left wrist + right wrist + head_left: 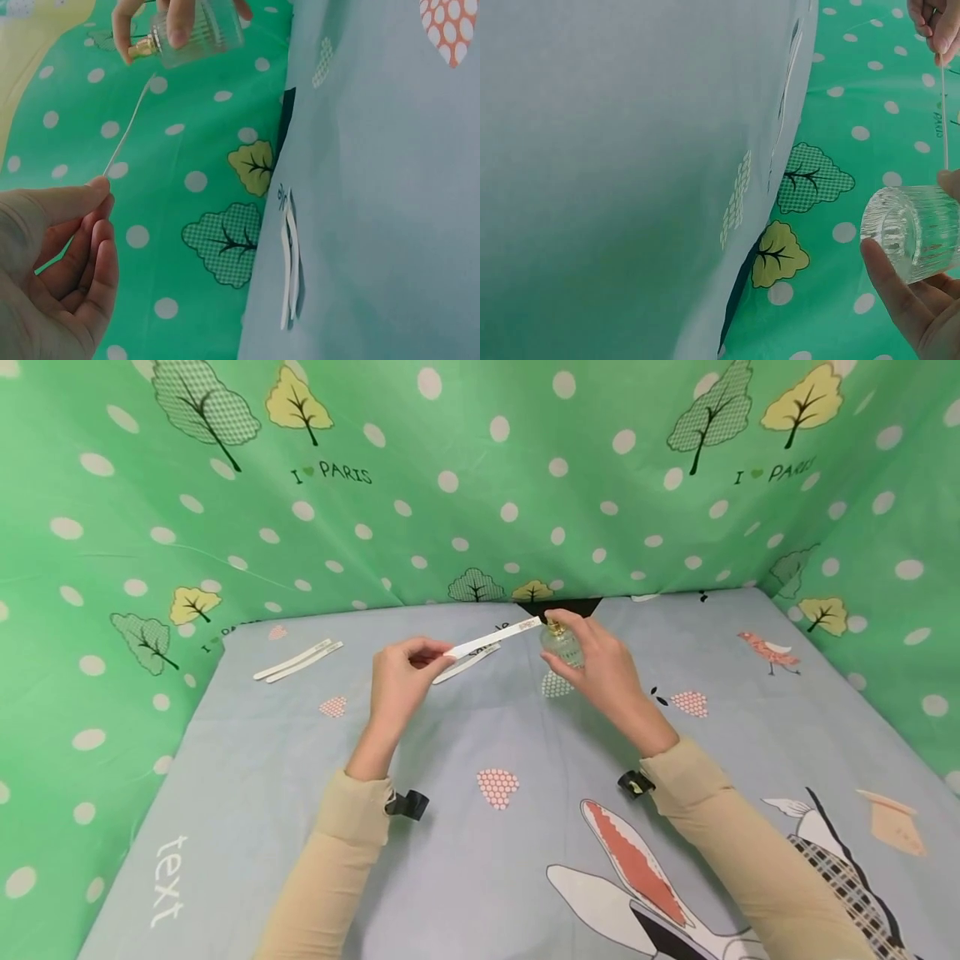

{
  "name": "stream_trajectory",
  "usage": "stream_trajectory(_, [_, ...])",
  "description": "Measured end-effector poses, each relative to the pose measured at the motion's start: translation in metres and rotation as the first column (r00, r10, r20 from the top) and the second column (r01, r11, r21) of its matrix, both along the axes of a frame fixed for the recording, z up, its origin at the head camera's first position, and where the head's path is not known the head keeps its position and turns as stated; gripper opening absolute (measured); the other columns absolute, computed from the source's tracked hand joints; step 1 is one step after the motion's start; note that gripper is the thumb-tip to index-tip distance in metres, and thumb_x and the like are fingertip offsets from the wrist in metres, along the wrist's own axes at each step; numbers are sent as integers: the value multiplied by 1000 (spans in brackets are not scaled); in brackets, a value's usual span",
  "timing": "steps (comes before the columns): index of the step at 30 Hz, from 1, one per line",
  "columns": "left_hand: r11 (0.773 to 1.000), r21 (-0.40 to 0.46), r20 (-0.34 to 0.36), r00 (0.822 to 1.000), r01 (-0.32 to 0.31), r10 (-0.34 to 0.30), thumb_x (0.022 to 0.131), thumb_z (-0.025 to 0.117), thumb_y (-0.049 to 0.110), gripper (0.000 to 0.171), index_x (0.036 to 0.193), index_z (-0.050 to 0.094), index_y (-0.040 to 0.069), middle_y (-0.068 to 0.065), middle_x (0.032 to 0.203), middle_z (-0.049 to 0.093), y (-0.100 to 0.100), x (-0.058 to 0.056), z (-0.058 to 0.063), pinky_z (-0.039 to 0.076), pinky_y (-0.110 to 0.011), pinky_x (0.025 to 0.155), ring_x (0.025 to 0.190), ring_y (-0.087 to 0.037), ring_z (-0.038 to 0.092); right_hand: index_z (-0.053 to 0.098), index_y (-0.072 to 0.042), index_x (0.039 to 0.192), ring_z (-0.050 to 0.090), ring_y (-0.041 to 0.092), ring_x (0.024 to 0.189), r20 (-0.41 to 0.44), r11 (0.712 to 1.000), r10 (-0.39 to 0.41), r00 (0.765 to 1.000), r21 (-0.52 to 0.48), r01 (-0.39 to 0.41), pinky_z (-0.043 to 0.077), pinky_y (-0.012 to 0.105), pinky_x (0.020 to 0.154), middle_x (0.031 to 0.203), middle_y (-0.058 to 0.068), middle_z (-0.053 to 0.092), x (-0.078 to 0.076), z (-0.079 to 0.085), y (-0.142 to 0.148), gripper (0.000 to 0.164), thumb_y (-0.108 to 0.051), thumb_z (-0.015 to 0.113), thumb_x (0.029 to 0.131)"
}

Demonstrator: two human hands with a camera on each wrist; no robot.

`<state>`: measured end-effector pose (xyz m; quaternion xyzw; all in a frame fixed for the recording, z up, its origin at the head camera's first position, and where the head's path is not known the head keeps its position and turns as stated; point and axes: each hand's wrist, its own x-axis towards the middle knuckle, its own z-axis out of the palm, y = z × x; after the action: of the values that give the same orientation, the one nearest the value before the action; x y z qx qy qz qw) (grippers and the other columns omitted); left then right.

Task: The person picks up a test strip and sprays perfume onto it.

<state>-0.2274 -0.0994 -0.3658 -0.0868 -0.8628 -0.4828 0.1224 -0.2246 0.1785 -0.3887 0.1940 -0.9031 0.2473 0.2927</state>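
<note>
My left hand (pixel 401 681) pinches one end of a white paper strip (pixel 491 637) between thumb and fingers. The strip's other end, with small reddish print, points to the right. A clear ribbed glass perfume bottle (pixel 911 229) is held in my right hand (pixel 606 670), off the table and tilted in the left wrist view. One finger of that hand lies on the gold spray top (pixel 142 49). The strip's free end is close to the spray top. In the right wrist view, the thumb touches the bottle's base.
Two white strips (pixel 298 662) lie side by side on the left of the cloth-covered table (pixel 435 860). More strips (pixel 288 262) lie beneath the held one, partly hidden in the head view. Green printed fabric (pixel 465 460) hangs behind the table and along its sides.
</note>
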Motion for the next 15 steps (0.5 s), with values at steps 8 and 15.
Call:
stream_trajectory(8, [1000, 0, -9, 1000, -9, 9, 86, 79, 17, 16, 99, 79, 6, -11, 91, 77, -6, -4, 1, 51, -14, 68, 81, -21, 71, 52, -18, 138, 67, 33, 104, -10, 999, 17, 1000, -30, -17, 57, 48, 71, 123, 14, 67, 3, 1, 4, 57, -24, 78, 87])
stream_trajectory(15, [1000, -4, -8, 1000, -14, 14, 86, 79, 16, 16, 98, 79, 6, -12, 91, 77, -9, -7, -2, 52, -14, 69, 81, -21, 71, 52, -17, 138, 65, 32, 112, -3, 999, 16, 1000, -49, -17, 57, 49, 78, 127, 13, 66, 7, 2, 7, 57, -23, 78, 87])
